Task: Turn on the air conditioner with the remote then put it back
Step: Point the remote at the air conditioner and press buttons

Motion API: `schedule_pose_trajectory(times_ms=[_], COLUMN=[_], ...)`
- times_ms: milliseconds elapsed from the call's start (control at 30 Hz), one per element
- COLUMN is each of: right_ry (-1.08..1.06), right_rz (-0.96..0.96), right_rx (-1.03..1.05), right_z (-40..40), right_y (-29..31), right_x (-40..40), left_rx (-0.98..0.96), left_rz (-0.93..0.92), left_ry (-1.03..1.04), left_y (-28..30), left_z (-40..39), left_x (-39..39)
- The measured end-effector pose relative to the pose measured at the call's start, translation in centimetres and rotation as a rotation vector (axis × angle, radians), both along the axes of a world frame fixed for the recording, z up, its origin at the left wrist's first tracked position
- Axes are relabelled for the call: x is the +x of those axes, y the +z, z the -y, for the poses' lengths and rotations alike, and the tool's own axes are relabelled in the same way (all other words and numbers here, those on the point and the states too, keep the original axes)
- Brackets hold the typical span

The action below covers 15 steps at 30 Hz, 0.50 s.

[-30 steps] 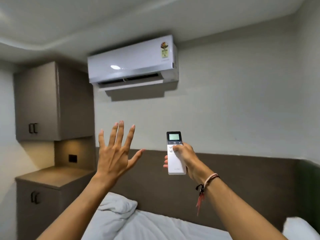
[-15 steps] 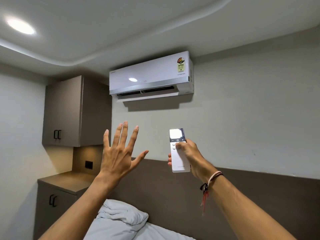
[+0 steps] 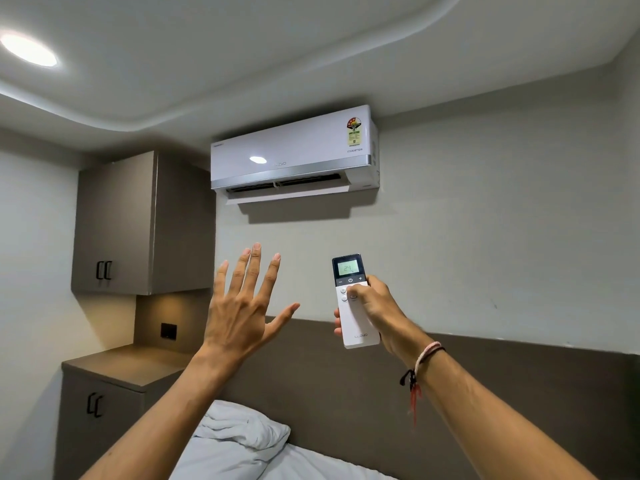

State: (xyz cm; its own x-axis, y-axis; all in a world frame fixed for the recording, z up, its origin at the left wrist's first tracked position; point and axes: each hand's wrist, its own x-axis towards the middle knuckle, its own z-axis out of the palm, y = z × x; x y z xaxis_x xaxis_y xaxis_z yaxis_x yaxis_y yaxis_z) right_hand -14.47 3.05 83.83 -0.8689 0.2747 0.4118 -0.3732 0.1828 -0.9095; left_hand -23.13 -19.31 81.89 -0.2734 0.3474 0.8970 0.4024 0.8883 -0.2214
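A white air conditioner (image 3: 294, 155) hangs high on the wall, its bottom flap swung open. My right hand (image 3: 375, 308) holds a white remote (image 3: 356, 323) upright below and right of it, thumb resting on the buttons under the power key. The remote's lit screen reads 24. My left hand (image 3: 242, 306) is raised beside it, palm away from me, fingers spread and holding nothing.
A brown wall cabinet (image 3: 138, 223) hangs at the left above a low cabinet (image 3: 114, 368) with a countertop. A dark padded headboard (image 3: 485, 393) runs along the wall. White pillows and bedding (image 3: 239, 438) lie below. A ceiling light (image 3: 29, 50) glows at top left.
The view has tilted upward, showing more ceiling and the light. The remote's screen now shows 24. Both hands keep their poses, and the air conditioner's flap stays open.
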Motion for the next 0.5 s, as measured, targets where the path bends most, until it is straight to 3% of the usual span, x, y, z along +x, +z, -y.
schedule_pose_trajectory(times_ms=[500], right_ry=[0.008], right_rz=[-0.008], right_rx=[-0.067], right_z=[0.3], right_y=[0.1], right_x=[1.3], left_rx=[-0.011], left_rz=[0.030], left_ry=[-0.024], left_y=[-0.1], left_z=[0.7], left_x=[1.0])
